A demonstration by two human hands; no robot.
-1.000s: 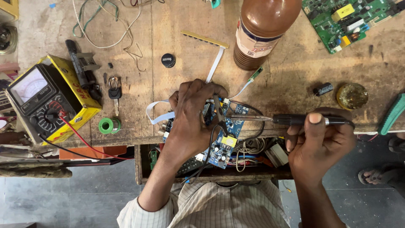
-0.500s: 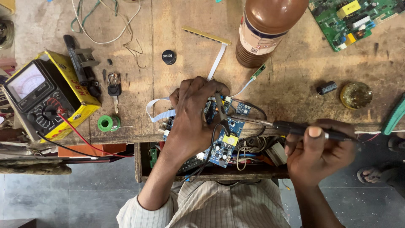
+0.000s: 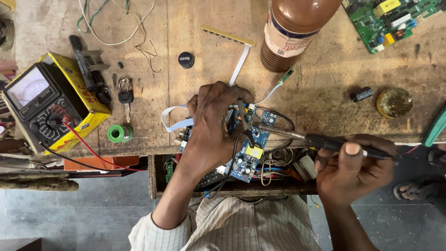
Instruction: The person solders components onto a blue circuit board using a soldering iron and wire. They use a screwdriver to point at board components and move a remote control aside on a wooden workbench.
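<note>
Left hand: my left hand (image 3: 214,122), at centre frame, presses down on the blue circuit board (image 3: 248,153), fingers curled together over its upper part and a black part pinched at the fingertips.
Right hand: my right hand (image 3: 355,169), lower right of the frame, is clamped around the black grip of a soldering iron (image 3: 325,142), thumb on top.
Iron tip: the metal tip points left and meets the board's upper right corner, just beside my left fingers.
Board: it lies at the near edge of the wooden surface (image 3: 320,93), partly under my left hand, its lower half over an open drawer (image 3: 232,186).
Left of frame: a yellow-cased analogue meter (image 3: 49,100), a green solder spool (image 3: 118,133), a key (image 3: 125,98).
Top of frame: a brown bottle (image 3: 295,32) and a green circuit board (image 3: 390,21).
</note>
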